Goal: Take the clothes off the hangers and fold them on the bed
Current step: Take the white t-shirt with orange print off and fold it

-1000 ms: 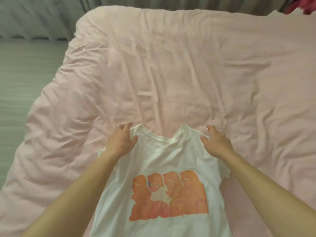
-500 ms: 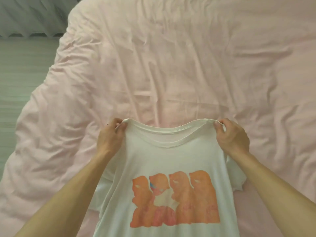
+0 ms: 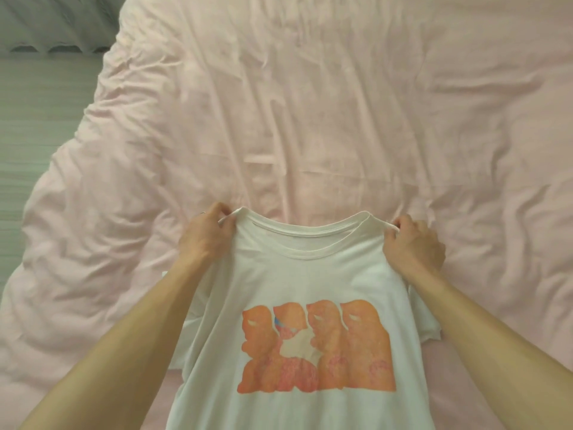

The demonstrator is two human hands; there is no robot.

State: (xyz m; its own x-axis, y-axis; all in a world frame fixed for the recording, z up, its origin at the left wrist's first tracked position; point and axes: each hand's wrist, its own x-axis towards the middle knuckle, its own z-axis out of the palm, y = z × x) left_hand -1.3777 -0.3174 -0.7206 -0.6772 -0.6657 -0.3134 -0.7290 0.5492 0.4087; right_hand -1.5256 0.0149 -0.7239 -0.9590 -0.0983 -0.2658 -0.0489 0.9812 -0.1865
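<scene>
The hem of the white T-shirt (image 3: pixel 310 274) was cut off by the lower frame edge, and both sleeves were partly hidden behind the forearms. One T-shirt was counted, held at its shoulders over the pink bed (image 3: pixel 310 103), with its one orange print (image 3: pixel 316 346) facing up. Two grips were counted: the left grip (image 3: pixel 206 240) and the right grip (image 3: pixel 414 246) were each curled round the fabric beside the collar.
</scene>
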